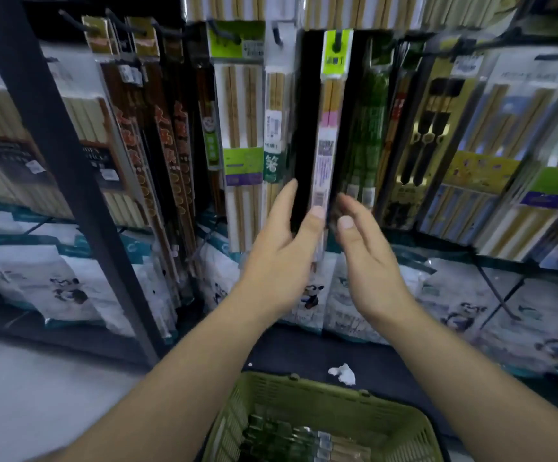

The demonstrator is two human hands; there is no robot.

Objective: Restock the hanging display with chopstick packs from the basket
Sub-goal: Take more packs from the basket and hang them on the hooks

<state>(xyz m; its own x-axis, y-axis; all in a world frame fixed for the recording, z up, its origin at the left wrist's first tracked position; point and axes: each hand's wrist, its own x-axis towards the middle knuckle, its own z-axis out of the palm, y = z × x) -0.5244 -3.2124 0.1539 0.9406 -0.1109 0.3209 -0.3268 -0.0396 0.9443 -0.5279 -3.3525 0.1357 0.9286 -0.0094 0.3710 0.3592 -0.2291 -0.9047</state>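
A narrow chopstick pack (329,128) with a lime-green header hangs from a black hook (337,41) in the middle of the display. My left hand (284,241) holds its lower end, thumb on the front and fingers reaching behind. My right hand (364,251) hovers just right of the pack's bottom with relaxed, slightly blurred fingers and holds nothing. A green plastic basket (304,398) stands on the floor below my arms, with several green and tan chopstick packs (291,438) lying in it.
Other hanging chopstick packs fill the hooks to both sides: red-lettered dark ones (167,155) left, gold and black ones (431,128) right. A black shelf upright (61,168) slants at left. White panda-print packs (67,281) line the lower shelf. A crumpled white scrap (342,373) lies on the floor.
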